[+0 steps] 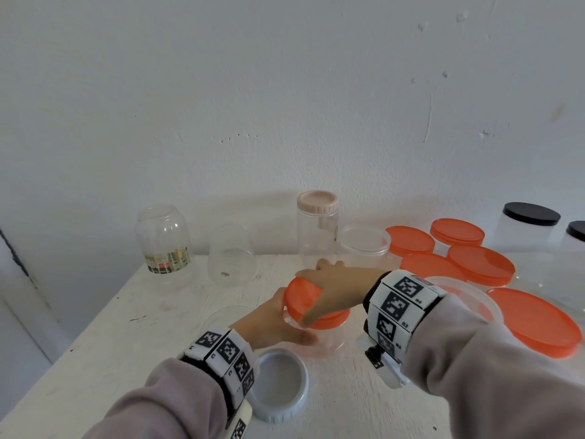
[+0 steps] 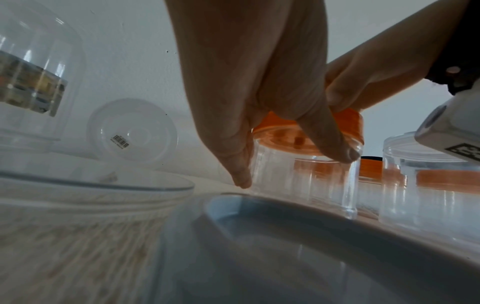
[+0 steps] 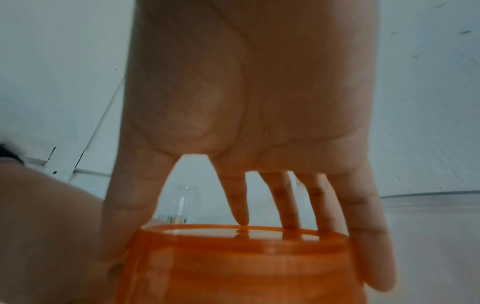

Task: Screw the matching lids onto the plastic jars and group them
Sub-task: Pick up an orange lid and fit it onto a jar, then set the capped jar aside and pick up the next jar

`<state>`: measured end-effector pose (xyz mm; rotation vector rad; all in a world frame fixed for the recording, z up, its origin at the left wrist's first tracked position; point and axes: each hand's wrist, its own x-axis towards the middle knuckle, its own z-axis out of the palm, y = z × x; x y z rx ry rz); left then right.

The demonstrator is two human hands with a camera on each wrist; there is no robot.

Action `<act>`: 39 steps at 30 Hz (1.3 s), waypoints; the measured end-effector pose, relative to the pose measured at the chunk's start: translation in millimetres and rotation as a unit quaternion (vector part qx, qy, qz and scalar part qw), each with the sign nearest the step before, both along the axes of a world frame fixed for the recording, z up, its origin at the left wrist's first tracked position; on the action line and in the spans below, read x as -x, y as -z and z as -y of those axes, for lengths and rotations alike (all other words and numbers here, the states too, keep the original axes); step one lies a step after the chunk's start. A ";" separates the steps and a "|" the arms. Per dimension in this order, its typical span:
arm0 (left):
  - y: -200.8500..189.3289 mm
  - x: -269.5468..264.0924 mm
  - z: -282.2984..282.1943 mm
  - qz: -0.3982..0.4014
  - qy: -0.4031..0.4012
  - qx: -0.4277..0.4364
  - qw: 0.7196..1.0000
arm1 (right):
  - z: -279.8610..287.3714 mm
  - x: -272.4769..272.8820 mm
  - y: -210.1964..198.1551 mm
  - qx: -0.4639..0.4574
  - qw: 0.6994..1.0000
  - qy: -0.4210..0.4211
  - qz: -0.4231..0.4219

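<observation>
Orange lid [image 1: 303,296] sits on a small clear jar [image 1: 329,339] at the table's [image 1: 104,343] middle, the right hand [image 1: 335,285] clasping it from above; the left hand [image 1: 272,321] grips the jar, largely hiding it. A white lid [image 1: 280,386] lies nearby, partly behind the left wrist.

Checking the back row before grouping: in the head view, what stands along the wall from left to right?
Labelled jar → bare clear jar → pink-lidded jar → clear tub → orange-lidded jars → black-lidded jars.
</observation>
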<state>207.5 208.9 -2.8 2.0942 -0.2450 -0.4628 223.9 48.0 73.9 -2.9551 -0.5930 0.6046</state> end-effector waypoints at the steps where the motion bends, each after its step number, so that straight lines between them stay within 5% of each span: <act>1: 0.3 -0.2 -0.2 0.001 0.000 0.000 1.000 | -0.2 1.1 2.3 -0.002 1.000 0.002 0.005; 16: -4.1 1.4 -0.9 -0.001 0.010 0.008 1.000 | -1.7 23.0 40.9 -0.017 0.984 0.011 0.175; 24: -3.4 -0.7 -3.2 0.003 0.031 -0.001 1.000 | -0.1 21.6 53.3 -0.027 0.981 0.019 0.192; 30: -2.6 -2.2 -13.9 0.025 0.009 -0.146 0.989 | 1.5 25.1 56.5 -0.021 0.981 0.017 0.193; 35: -3.6 -1.8 -31.8 0.074 -0.003 -0.370 0.926 | 1.5 27.7 55.5 -0.054 0.979 0.046 0.192; 39: 1.2 -0.1 -48.2 0.033 0.005 -0.424 0.905 | 2.8 29.5 48.8 -0.086 0.978 0.070 0.176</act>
